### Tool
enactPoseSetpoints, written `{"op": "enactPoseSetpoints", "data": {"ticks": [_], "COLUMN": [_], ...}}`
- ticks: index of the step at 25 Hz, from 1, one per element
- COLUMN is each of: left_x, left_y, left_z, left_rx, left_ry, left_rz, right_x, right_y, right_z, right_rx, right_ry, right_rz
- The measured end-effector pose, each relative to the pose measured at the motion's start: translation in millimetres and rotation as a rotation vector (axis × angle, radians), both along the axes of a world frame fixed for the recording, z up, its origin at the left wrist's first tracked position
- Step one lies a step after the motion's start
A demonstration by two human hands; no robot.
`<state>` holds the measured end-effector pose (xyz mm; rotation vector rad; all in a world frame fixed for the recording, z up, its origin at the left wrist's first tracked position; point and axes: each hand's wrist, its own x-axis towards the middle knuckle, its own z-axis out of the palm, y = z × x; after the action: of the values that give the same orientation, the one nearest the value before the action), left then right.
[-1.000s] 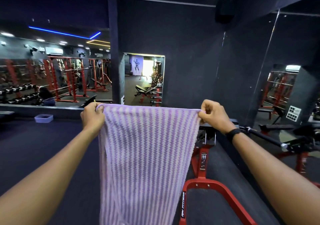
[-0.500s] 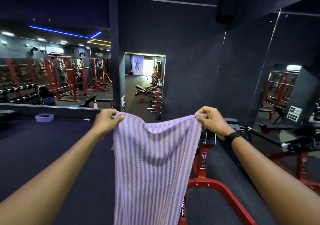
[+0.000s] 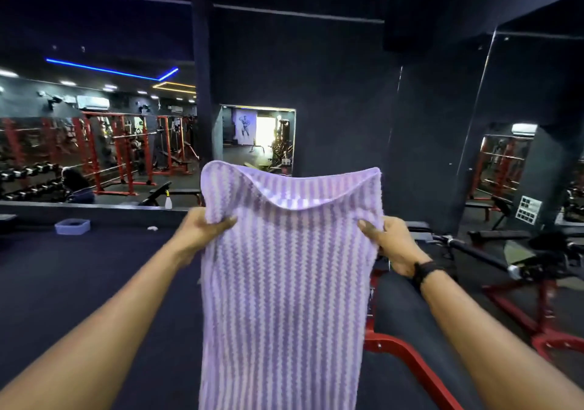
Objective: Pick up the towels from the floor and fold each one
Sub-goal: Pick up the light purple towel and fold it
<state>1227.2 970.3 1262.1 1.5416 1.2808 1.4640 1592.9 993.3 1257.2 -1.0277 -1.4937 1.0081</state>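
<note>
A purple-and-white striped terry towel (image 3: 284,283) hung lengthwise in front of the person, held up in the air at chest height, and everything else sat in relation to it. The left hand (image 3: 202,229) gripped the towel's left edge a little below the top, fingers curled into the cloth with the thumb over the front. The right hand (image 3: 384,242) gripped the right edge at about the same height, fingers bunched round the fabric; a black band (image 3: 425,272) circled that wrist. Above both hands the top of the towel stood up loosely, its upper hem sagging in the middle so that the paler inner side showed. The lower end ran out of the bottom of the view, so where it ended could not be told. Behind the towel on its right stood a red steel bench frame (image 3: 407,356) with a dark pad (image 3: 410,315). To the towel's left, well apart on the dark floor (image 3: 79,283), lay a pale lilac plastic tub (image 3: 72,226), and a white spray bottle (image 3: 168,202) stood on a ledge beyond it.
</note>
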Motion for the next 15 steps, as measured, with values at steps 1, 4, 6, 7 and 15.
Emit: {"op": "enactPoseSetpoints", "data": {"ticks": [1,4,6,7,15], "left_x": [-9,-27,-28,-27,-4], "left_y": [2,1,-5,-7,-22], "left_z": [-8,-15,-11,-6,-7], "left_rx": [0.014,-0.025,-0.218,-0.341,-0.335], "left_ry": [-0.026,0.008,0.195,0.258,0.088], "left_rz": [0.081,0.156,0.073,-0.022,-0.287], "right_x": [5,14,12,13,10], "right_y": [2,6,0,0,-15], "right_z": [-9,-14,-7,-1,20], "right_rx": [0.002,0.025,-0.014,-0.057,-0.248], "right_ry": [0.058,0.103,-0.008,-0.099,-0.046], "right_rz": [-0.035,-0.05,0.032,0.09,0.329]}}
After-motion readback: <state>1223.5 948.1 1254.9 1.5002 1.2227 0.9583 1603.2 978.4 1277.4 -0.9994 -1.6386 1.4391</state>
